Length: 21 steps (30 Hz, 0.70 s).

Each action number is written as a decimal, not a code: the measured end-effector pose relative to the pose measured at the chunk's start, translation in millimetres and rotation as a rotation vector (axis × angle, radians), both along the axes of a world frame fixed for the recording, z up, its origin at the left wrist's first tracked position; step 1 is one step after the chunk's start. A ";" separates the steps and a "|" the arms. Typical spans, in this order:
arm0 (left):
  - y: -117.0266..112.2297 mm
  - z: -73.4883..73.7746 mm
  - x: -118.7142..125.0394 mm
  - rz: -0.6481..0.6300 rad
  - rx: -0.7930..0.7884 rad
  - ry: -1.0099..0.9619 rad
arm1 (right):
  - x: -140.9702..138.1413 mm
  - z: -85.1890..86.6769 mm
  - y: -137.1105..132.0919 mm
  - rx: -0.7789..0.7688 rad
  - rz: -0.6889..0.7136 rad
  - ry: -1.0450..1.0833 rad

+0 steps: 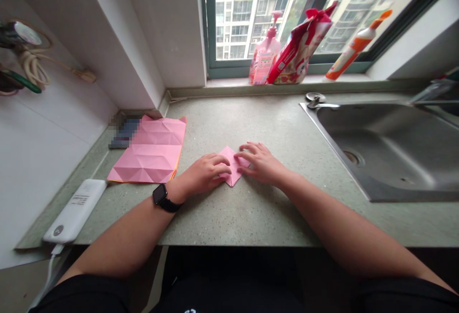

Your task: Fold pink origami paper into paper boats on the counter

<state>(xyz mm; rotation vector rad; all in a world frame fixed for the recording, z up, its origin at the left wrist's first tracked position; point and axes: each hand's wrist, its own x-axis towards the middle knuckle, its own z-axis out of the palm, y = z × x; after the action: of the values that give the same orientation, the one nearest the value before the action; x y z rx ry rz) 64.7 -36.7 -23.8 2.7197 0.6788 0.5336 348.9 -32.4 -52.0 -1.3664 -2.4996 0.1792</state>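
A small folded pink paper (229, 156) lies on the grey-green countertop (251, 208) in front of me. My left hand (204, 173), with a black watch on its wrist, rests on the paper's left part, its fingers curled and pressing down. From the right, my right hand (260, 162) lies flat with its fingers spread, the fingertips pressing on the paper. Much of the paper is hidden under both hands.
A stack of creased pink paper sheets (152, 150) lies to the left, with a white power bank (75, 210) near the front-left edge. A steel sink (390, 150) fills the right. A pink pump bottle (263, 55), red bag (299, 48) and orange-capped bottle (349, 50) stand on the windowsill.
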 end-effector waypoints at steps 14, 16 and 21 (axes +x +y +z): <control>-1.9 0.5 1.0 -0.055 -0.003 0.015 | -0.6 27.6 -6.4 0.035 0.258 0.112; -1.9 0.7 0.9 -0.051 -0.017 0.015 | -2.2 29.4 -8.0 -0.002 0.301 0.119; -1.9 1.3 0.8 -0.049 -0.036 0.014 | -4.6 26.4 -7.6 -0.053 0.337 0.130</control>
<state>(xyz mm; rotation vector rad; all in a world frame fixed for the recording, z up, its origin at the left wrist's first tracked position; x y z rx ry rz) 65.4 -38.6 -22.5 2.7018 0.6174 0.4863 344.3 -40.1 -25.6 -0.9086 -2.6106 0.3930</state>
